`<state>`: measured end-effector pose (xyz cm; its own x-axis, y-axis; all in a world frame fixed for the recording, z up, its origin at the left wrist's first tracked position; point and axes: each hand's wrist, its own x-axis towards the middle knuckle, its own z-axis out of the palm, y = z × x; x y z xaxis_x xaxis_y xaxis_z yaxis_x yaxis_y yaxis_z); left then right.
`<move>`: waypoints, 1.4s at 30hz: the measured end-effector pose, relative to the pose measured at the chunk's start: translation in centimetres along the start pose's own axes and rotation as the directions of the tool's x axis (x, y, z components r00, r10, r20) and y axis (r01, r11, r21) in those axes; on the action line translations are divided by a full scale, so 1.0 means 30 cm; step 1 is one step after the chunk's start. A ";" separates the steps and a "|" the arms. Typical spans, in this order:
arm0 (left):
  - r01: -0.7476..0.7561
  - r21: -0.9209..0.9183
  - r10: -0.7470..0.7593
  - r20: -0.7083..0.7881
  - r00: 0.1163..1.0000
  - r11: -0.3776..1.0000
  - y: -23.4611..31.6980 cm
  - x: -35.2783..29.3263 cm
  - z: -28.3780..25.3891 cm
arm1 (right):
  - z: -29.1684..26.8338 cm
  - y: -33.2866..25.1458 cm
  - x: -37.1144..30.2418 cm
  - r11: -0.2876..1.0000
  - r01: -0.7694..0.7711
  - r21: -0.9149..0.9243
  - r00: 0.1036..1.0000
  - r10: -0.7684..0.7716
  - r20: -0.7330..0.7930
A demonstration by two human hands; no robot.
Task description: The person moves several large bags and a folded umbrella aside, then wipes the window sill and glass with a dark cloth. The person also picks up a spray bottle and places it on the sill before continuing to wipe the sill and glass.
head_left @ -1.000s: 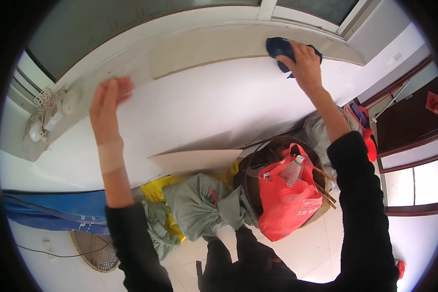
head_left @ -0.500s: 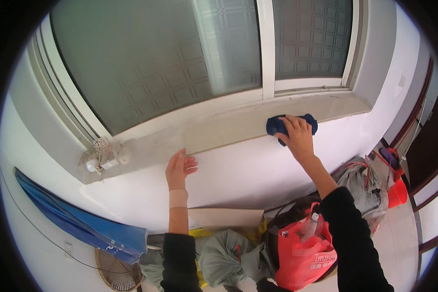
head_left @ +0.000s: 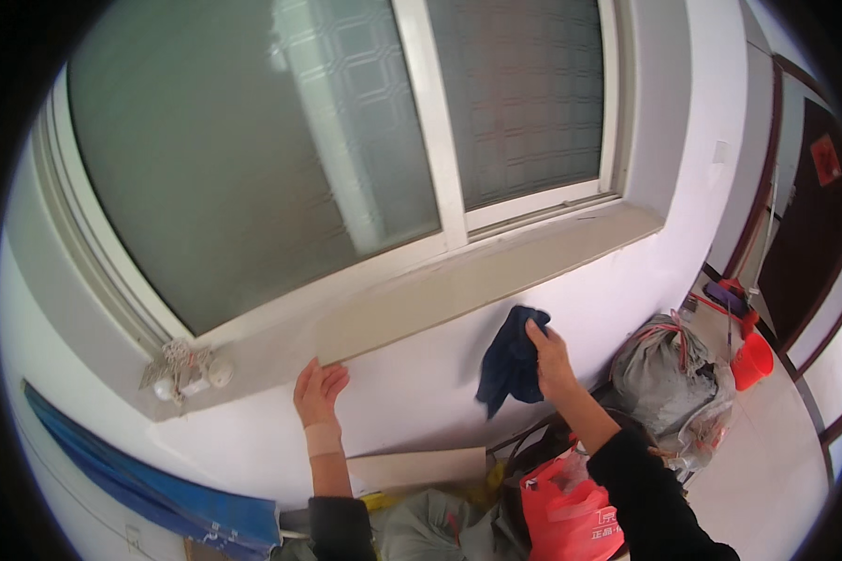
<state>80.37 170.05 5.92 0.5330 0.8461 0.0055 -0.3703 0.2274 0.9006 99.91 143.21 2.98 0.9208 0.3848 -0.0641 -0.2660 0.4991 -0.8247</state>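
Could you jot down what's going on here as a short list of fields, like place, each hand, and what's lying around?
Place: white wall under a frosted window with a grey sill
Left hand: flat on the wall, just below the sill's edge
Right hand: gripping a dark blue cloth that hangs against the wall
Below: red bag, grey sack, orange bucket

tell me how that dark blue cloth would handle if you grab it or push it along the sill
Probably floppy: the dark blue cloth hangs in loose folds below the right hand, which pinches its top against the white wall. Likely light, since fingertips alone carry it. Pushed along the window sill, it would likely bunch up rather than roll or tip.
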 end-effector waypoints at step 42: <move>0.168 -0.246 -0.130 0.161 0.978 0.955 -0.048 -0.131 0.037 | 0.167 0.006 0.012 0.953 -0.098 0.288 0.980 0.142 -0.138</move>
<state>79.65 165.87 5.09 0.6923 0.7204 -0.0418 -0.4514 0.4776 0.7537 98.76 147.35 5.62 0.9040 0.3413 -0.2574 -0.4256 0.6617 -0.6173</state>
